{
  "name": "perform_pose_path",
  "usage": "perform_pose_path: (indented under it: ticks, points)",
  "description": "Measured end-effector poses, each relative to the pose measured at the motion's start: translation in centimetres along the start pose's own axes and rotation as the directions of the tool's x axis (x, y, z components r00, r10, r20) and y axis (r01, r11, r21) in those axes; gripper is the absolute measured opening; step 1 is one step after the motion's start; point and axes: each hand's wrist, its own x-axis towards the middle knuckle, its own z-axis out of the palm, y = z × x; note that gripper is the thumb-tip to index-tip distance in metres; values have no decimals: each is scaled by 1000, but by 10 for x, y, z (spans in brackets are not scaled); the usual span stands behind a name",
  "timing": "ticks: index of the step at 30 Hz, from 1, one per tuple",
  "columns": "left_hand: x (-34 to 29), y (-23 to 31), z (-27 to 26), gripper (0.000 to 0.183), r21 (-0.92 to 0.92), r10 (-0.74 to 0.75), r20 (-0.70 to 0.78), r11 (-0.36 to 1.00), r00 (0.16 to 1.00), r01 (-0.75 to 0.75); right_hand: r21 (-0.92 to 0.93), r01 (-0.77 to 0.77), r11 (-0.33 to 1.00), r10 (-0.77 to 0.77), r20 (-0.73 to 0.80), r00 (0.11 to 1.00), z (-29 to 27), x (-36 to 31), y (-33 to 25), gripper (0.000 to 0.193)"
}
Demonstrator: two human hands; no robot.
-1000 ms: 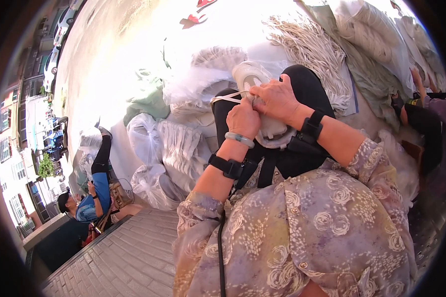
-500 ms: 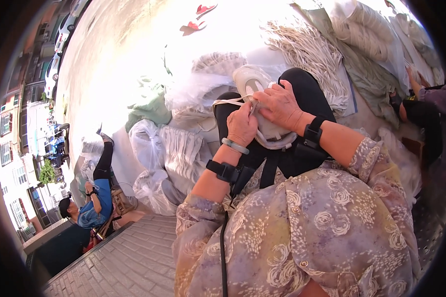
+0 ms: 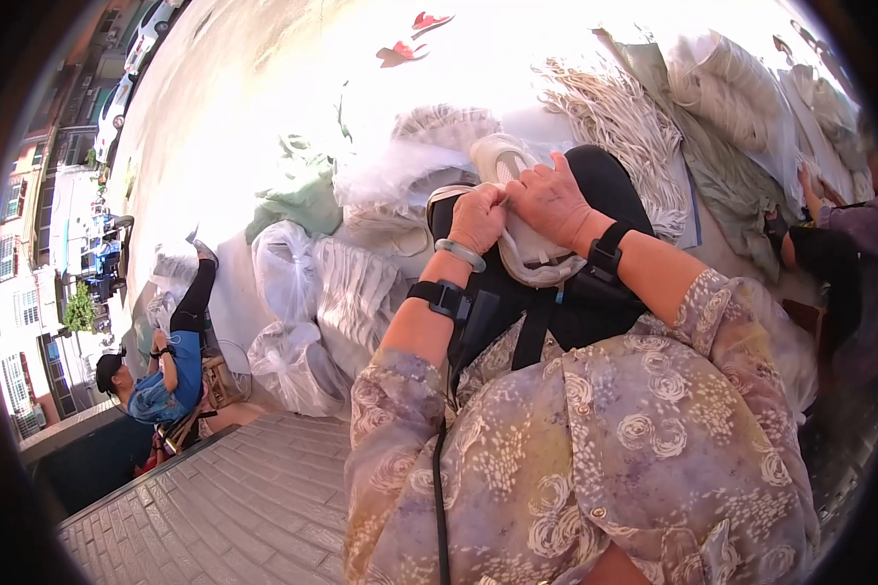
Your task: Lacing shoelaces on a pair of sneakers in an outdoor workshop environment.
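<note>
A cream-white shoe point(image 3: 535, 255) lies across my lap between my black-clad knees, its toe pointing away from me. My left hand point(image 3: 478, 218) is closed in a pinch at the lacing area, on a pale flat shoelace point(image 3: 447, 193) that trails over my left knee. From the other side, my right hand point(image 3: 550, 201) grips the shoe, thumb and fingers bent. Both sets of fingertips meet over the front opening and hide the eyelets there.
Beyond my right knee lies a heap of pale laces point(image 3: 619, 127). Clear plastic bags point(image 3: 288, 268) and stacked pale shoe pieces point(image 3: 361, 292) sit to the left. A green sack point(image 3: 302, 200) is farther off. People sit at far left point(image 3: 171, 385) and far right point(image 3: 834, 244).
My hands have drawn closer together over the shoe. The lace that stretched left from my left hand now lies looped over my knee. The whole view has shifted slightly.
</note>
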Motion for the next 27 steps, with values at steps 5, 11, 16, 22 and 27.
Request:
perform_pose_path:
  ticks: [5, 11, 16, 22, 27]
  points:
    - [-7, 12, 1, 16, 15, 3, -65, 1000, 998, -3, -203, 164, 965, -123, 200, 972, -11, 11, -8, 8]
    - [-8, 23, 4, 18, 106, -3, -150, 994, 989, 19, -60, 124, 990, -98, 328, 940, -27, 5, -5, 8]
    - [-18, 16, 3, 23, 181, 19, -198, 983, 980, 17, 276, 191, 942, -244, 174, 954, -86, -52, 31, 10]
    - [-18, 26, 9, 25, 193, -84, -159, 974, 984, 114, 471, 74, 879, -115, 59, 992, -125, -48, 36, 10]
    - [-19, 45, 9, 25, 279, -132, -110, 947, 985, 158, 907, -170, 386, 36, 169, 985, -100, 18, -7, 18]
